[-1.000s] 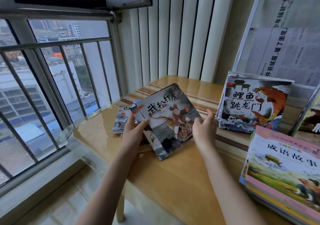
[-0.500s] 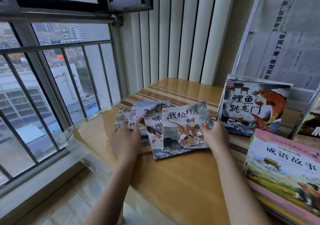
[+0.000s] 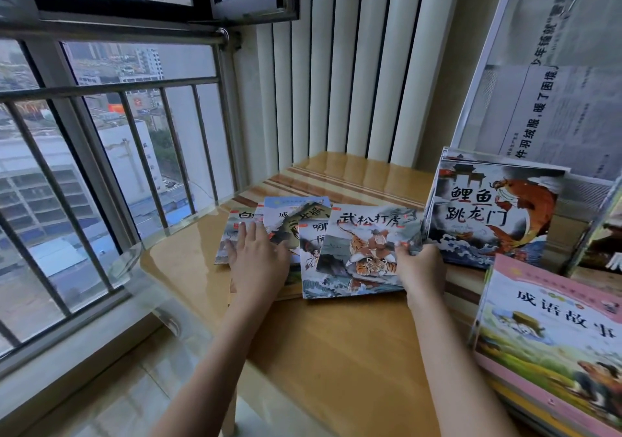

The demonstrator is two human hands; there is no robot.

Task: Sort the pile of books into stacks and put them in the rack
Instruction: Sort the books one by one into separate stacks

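Observation:
A loose pile of thin picture books (image 3: 286, 227) lies spread on the wooden table (image 3: 336, 352). My right hand (image 3: 420, 268) grips the lower right edge of the top one, the tiger book (image 3: 367, 238), just above the pile. My left hand (image 3: 257, 258) lies flat, fingers apart, on the books at the pile's left. To the right, a stack with a carp cover (image 3: 494, 214) leans upright. A flat stack topped by a pink-edged book (image 3: 552, 342) sits at the near right. The rack (image 3: 582, 197) stands behind these stacks.
A barred window (image 3: 101, 167) runs along the left, beside the table's edge. White vertical blinds (image 3: 353, 83) hang behind the table. A newspaper sheet (image 3: 555, 83) leans at the back right. Tiled floor (image 3: 134, 386) shows at the lower left.
The tiger book was tilted up between both hands; my right hand has carried it rightward toward the carp stack. My left hand has let go and now presses flat on the pile.

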